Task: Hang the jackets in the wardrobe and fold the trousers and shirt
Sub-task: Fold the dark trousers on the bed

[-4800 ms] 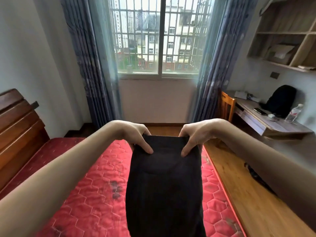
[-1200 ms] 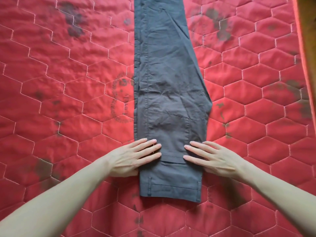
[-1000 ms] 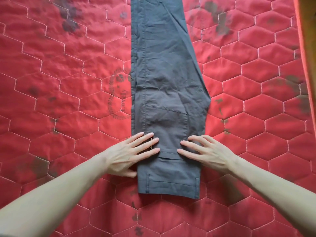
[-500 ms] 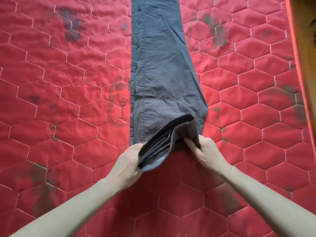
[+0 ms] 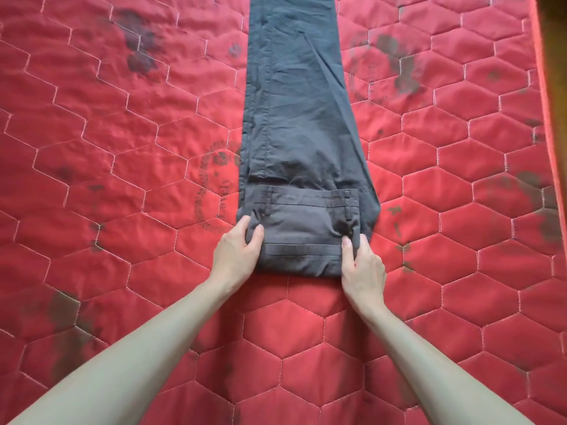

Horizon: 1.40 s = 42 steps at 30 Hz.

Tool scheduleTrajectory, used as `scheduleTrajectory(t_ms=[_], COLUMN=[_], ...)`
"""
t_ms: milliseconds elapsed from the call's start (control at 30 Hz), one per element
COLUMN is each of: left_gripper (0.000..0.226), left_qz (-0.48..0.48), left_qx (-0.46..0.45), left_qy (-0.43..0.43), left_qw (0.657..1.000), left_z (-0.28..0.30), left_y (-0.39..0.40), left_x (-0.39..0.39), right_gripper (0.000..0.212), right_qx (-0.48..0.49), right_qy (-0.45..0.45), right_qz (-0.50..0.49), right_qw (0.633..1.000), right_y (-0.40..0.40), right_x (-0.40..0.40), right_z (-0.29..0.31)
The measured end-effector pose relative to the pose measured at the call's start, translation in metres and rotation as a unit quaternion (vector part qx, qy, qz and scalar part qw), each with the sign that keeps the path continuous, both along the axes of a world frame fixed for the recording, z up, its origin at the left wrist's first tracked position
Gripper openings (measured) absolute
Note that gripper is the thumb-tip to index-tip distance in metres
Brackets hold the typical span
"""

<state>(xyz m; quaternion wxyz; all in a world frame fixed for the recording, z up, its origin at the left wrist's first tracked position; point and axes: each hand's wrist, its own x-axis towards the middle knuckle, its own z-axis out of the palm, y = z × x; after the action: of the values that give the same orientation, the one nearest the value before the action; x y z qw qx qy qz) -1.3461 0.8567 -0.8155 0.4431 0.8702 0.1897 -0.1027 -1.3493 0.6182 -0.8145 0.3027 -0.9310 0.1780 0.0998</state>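
Waistband flap turned onto trousers (image 5: 300, 118) on mattress (image 5: 122, 148). Left hand (image 5: 236, 251) and right hand (image 5: 362, 265) pinch flap's side edges, probably squaring the fold.

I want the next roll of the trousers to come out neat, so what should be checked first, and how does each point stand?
1. Left hand grips the left edge of the fold: ok.
2. Right hand grips the right edge: ok.
3. Fold square to the trousers: ok, waistband runs straight across.
4. Side edges aligned: not ok, cloth bulges out past the fold on the right.
5. Leg ahead smooth: not ok, creased.
6. Far hems aligned: cannot tell, out of view.
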Motion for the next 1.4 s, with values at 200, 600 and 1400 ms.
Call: scheduleTrajectory(t_ms=[200, 600, 1400], left_gripper=[0.029, 0.063, 0.067], left_qz=[0.056, -0.322, -0.633], left_qx=[0.05, 0.34, 0.288], left_qy=[0.015, -0.16, -0.208], left_qw=[0.997, 0.869, 0.688], left_z=[0.004, 0.022, -0.006], left_y=[-0.013, -0.013, 0.105], left_x=[-0.011, -0.001, 0.08], right_gripper=[0.037, 0.06, 0.098], right_qx=[-0.011, -0.158, -0.144], right_qy=[0.029, -0.163, -0.086], right_qz=[-0.03, 0.338, 0.751], right_qw=[0.999, 0.913, 0.638], right_y=[0.004, 0.031, -0.101], right_x=[0.01, 0.034, 0.128], right_z=[0.008, 0.014, 0.004])
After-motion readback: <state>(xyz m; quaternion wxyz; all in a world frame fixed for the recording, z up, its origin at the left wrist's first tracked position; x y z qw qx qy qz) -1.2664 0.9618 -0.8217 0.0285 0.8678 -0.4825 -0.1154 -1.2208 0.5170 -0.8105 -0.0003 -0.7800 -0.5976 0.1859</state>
